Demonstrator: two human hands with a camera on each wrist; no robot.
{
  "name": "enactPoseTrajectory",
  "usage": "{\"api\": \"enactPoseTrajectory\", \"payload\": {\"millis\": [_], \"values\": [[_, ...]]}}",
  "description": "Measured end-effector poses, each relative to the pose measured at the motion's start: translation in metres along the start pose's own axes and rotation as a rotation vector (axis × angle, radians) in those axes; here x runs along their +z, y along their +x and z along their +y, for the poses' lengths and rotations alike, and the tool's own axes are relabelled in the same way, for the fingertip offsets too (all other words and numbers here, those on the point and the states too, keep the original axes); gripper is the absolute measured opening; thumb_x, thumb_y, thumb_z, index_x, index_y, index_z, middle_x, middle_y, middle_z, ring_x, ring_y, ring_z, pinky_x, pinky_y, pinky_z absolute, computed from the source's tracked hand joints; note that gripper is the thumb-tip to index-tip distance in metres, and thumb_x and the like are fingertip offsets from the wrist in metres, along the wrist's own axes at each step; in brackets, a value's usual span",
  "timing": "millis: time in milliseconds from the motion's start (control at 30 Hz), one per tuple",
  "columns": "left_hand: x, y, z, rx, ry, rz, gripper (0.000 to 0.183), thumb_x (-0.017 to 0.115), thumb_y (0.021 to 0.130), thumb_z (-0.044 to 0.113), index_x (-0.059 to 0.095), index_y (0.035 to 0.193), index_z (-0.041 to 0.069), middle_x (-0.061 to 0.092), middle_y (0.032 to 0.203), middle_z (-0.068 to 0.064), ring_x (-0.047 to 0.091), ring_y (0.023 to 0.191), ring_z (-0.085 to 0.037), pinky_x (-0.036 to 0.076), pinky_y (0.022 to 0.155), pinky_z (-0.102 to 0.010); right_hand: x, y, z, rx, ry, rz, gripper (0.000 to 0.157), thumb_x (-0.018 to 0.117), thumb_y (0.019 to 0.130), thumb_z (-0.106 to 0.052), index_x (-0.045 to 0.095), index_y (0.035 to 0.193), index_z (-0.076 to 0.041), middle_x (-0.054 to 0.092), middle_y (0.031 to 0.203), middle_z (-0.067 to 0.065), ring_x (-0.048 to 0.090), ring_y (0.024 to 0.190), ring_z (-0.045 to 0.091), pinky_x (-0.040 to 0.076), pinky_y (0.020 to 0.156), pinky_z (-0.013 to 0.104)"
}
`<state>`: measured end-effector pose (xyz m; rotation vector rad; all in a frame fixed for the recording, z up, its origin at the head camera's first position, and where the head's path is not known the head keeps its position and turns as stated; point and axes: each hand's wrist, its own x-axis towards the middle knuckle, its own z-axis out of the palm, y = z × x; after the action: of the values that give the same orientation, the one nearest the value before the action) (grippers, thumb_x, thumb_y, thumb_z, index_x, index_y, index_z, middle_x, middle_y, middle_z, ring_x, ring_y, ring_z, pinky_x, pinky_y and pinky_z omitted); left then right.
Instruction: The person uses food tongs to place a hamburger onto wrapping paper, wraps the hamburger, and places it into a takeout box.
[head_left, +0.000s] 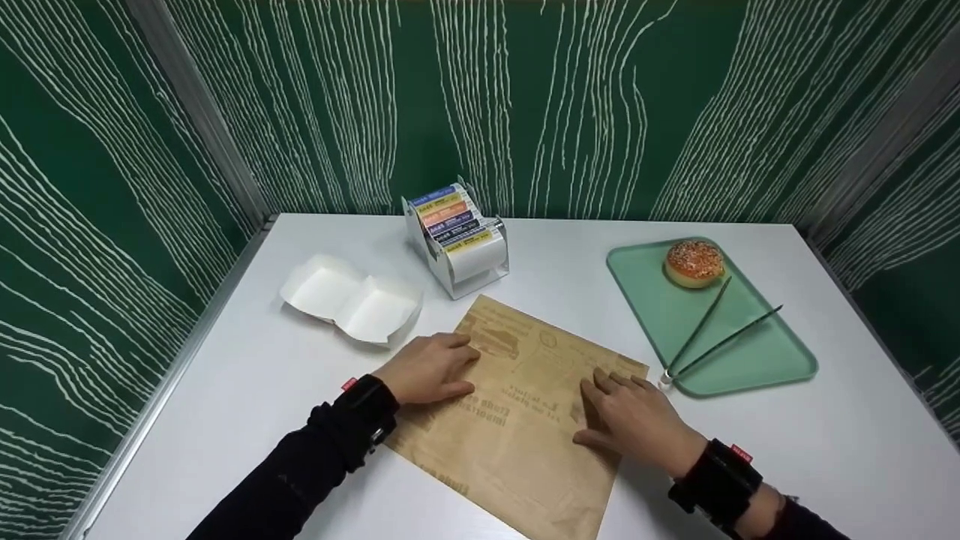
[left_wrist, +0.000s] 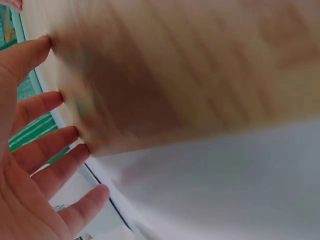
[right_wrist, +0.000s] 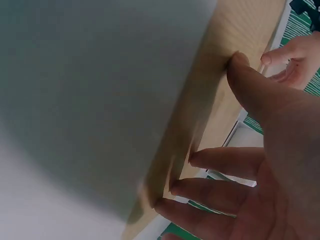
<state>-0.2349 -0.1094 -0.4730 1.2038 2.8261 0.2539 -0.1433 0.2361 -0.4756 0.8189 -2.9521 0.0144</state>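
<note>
A sheet of brown printed paper (head_left: 525,450) lies flat on the white table, turned at an angle. My left hand (head_left: 431,371) rests on its left side, fingertips touching the paper. In the left wrist view the spread fingers (left_wrist: 55,170) reach down to the sheet near its edge. On the right side of the sheet, my right hand (head_left: 637,420) touches the paper with its fingertips. The right wrist view shows the thumb and relaxed fingers (right_wrist: 215,192) set along the paper's edge. Neither hand grips anything.
An opened white carton (head_left: 349,296) stands at the left. Behind the paper is a label dispenser (head_left: 457,240) with several colored rolls. At the right, a green tray (head_left: 645,277) carries a seeded bun (head_left: 694,262) and tongs (head_left: 701,330), whose hinged end overhangs the rim.
</note>
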Motion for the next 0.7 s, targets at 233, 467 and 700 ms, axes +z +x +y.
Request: {"api": "enactPoseTrajectory", "payload": {"millis": [233, 467, 700], "values": [[0.002, -0.016, 0.010, -0.070, 0.016, -0.017, 0.057, 0.073, 0.099, 0.051, 0.067, 0.143, 0.016, 0.059, 0.154, -0.017, 0.060, 0.139, -0.036, 0.054, 0.106, -0.057, -0.007, 0.010, 0.015, -0.009, 0.157, -0.112, 0.083, 0.083, 0.089, -0.052, 0.061, 0.146, 0.004, 0.056, 0.153, 0.033, 0.059, 0.138, 0.052, 0.050, 0.108, 0.069], [0.001, -0.031, 0.022, -0.114, 0.036, -0.007, 0.060, 0.074, 0.097, 0.057, 0.068, 0.141, 0.018, 0.063, 0.141, -0.012, 0.062, 0.124, -0.032, 0.053, 0.093, -0.052, -0.011, 0.022, 0.032, -0.012, 0.268, -0.193, 0.085, 0.084, 0.090, -0.046, 0.054, 0.154, 0.001, 0.045, 0.163, 0.031, 0.046, 0.150, 0.052, 0.036, 0.114, 0.082], [0.004, -0.040, 0.028, -0.112, 0.068, 0.029, 0.060, 0.075, 0.094, 0.058, 0.069, 0.138, 0.017, 0.064, 0.129, -0.010, 0.062, 0.115, -0.030, 0.052, 0.087, -0.049, -0.013, 0.032, 0.038, -0.052, 0.309, -0.178, 0.081, 0.085, 0.090, -0.046, 0.058, 0.150, 0.001, 0.051, 0.158, 0.031, 0.051, 0.146, 0.052, 0.038, 0.116, 0.077]]}}
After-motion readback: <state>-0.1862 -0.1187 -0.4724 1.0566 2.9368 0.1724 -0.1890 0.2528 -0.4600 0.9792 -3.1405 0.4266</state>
